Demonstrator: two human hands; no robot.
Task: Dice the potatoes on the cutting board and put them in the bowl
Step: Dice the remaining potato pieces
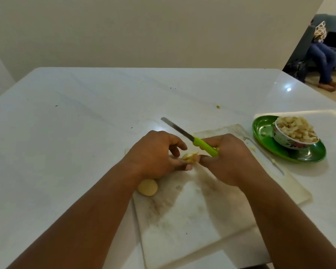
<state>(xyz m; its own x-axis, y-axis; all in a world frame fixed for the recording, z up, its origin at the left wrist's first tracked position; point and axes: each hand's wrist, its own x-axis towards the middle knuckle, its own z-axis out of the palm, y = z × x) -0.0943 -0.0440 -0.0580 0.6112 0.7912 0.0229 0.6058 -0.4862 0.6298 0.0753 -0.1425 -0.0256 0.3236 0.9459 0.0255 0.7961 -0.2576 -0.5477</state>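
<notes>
White desk [66, 133], glossy, carries everything. Notes run left to right.

Whole peeled potato [147, 187] sits at the cutting board's 9 o'clock edge, partly under the left wrist; likely parked there as the next one to cut.

Left hand [155, 154] rests over the board's 10 o'clock area, fingers curled and pinching a small cluster of cut potato pieces [189, 157] at the fingertips. Looks like gathering the dice, or steadying them for a last cut.

Cutting board [192, 216], white and stained brown toward its middle, lies angled on the desk.

Right hand [227, 158] meets the pieces from 3 o'clock, fingers wrapped on the green handle of a knife [192, 138]. Serrated blade points up and away toward 10 o'clock, off the board; probably held clear so the fingers can help collect.

Bowl [295, 133], patterned, at the board's 2 o'clock, heaped with diced potato. It stands tilted on a green plate [264, 129], which catches a few spilled bits. A second white board [334, 121] lies beneath the plate.

One stray potato bit [218, 106] lies on the desk at 12 o'clock.

No brands, labels or readable writing visible.
</notes>
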